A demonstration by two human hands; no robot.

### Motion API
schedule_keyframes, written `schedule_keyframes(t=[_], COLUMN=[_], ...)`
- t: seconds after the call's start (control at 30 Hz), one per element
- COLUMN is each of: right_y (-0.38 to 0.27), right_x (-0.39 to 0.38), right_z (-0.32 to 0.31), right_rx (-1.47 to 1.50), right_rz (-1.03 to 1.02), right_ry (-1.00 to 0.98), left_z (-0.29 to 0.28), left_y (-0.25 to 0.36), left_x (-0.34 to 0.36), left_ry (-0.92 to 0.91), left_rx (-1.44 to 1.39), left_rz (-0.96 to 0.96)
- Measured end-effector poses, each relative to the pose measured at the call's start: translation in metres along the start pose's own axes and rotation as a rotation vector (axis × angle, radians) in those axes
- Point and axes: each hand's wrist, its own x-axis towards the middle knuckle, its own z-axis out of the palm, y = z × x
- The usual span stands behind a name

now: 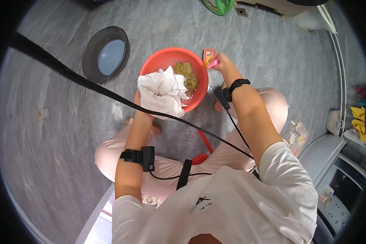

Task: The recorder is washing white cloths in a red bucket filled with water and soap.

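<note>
A red plastic basin (pixel 202 87) stands on the floor between my feet, with a bunched olive-green cloth (pixel 186 77) lying wet in it. A white cloth (pixel 162 91) is draped over the basin's left side and near rim. My left hand (pixel 138 101) holds that white cloth from its left edge; most of the fingers are hidden under the fabric. Just past the basin's right rim, my right hand (pixel 222 62) is closed on a small pink and yellow object (pixel 213 63), whose kind I cannot make out. It is beside a small reddish tray (pixel 208 53) on the floor.
A dark round basin (pixel 89 57) with bluish water stands at the far left. A green plastic item (pixel 219 6) lies at the back near a floor drain (pixel 241 12). A black cable (pixel 110 92) crosses the view, over the white cloth. A washing machine (pixel 333 195) is at the right.
</note>
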Motion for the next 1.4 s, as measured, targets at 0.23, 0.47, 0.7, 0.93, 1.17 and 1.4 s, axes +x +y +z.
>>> schedule_keyframes(t=[0.23, 0.47, 0.7, 0.93, 1.17, 1.4], right_y=[0.005, -0.028, 0.033, -0.001, 0.084, 0.142], right_x=[0.028, 0.132, 0.050, -0.079, -0.248, -0.275], right_z=[-0.054, -0.171, -0.004, 0.118, 0.129, 0.099], right_rx=[-0.070, -0.145, -0.980, -1.225, -1.361, -1.534], right_rz=[0.116, -0.059, -0.518, -0.781, -1.035, -1.452], right_ry=[0.207, 0.185, 0.630, -0.209, -0.738, -0.585], left_z=[0.011, 0.039, 0.009, 0.036, 0.030, 0.059], left_y=[0.038, 0.027, 0.041, 0.082, 0.088, 0.074], left_x=[-0.002, 0.019, -0.001, 0.011, 0.016, -0.008], left_ry=[0.194, 0.150, 0.338, 0.224, 0.071, -0.030], left_rx=[-0.984, -1.082, -1.028, -1.104, -1.134, -1.071], left_rz=[-0.434, -0.645, -0.587, -0.440, -0.383, -0.179])
